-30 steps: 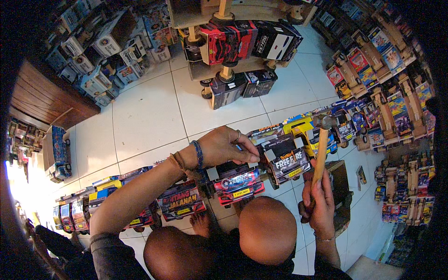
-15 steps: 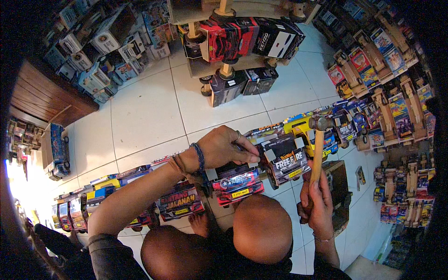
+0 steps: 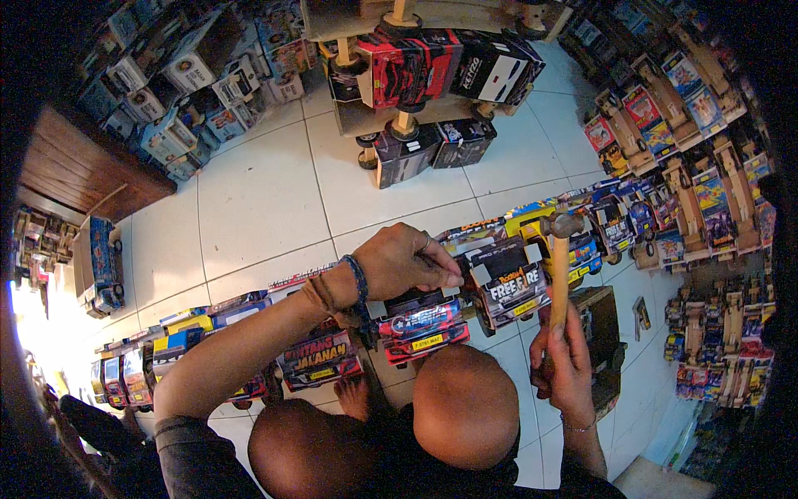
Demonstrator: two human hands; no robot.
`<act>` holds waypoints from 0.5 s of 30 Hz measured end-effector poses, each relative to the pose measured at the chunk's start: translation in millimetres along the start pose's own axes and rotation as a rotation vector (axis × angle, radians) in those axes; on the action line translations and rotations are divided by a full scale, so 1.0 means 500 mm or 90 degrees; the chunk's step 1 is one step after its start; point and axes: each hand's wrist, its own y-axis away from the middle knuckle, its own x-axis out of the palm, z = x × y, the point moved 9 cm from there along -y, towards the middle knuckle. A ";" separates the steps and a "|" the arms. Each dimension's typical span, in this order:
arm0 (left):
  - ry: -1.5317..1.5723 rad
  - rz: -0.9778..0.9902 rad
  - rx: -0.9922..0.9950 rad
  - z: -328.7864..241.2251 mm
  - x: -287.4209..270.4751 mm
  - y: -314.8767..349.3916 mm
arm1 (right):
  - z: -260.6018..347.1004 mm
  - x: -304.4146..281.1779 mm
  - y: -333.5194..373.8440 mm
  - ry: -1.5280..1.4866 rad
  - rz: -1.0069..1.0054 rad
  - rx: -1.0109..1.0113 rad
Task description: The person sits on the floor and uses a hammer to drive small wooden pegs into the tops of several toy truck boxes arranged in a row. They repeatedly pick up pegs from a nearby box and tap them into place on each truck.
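Over a red truck [image 3: 426, 328], the left hand [image 3: 406, 264] curls its fingers, whether closed I cannot tell; the right hand [image 3: 568, 366] clasps a hammer [image 3: 561, 274].

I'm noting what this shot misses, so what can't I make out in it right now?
Head view: whether the left hand pinches anything small; its own fingers hide that.
Head view: part of the yellow truck; the hammer in the right hand covers it.
Head view: part of the truck row; the left forearm blocks it.
Head view: outer ends of the stacks at right; the dark rim swallows them.
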 end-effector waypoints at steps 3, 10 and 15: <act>0.015 -0.010 0.001 0.001 0.000 0.000 | -0.011 -0.002 0.001 0.034 0.034 0.020; 0.047 -0.010 0.037 0.006 0.001 -0.003 | -0.012 -0.012 0.009 0.189 0.066 -0.051; 0.034 -0.021 0.012 0.016 0.002 -0.006 | 0.053 -0.016 0.026 0.281 0.073 -0.203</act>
